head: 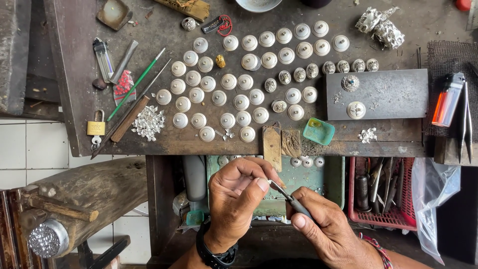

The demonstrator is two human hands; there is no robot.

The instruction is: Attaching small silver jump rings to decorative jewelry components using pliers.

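The right hand (326, 219) grips pliers (291, 199), whose tips meet the left hand (236, 192), its fingers pinched shut on something too small to tell. Both hands hover in front of the bench (393, 22). On the bench, rows of round white caps (244, 94) lie left of a grey plate (393, 94), with a teal dish (318, 131) before it.
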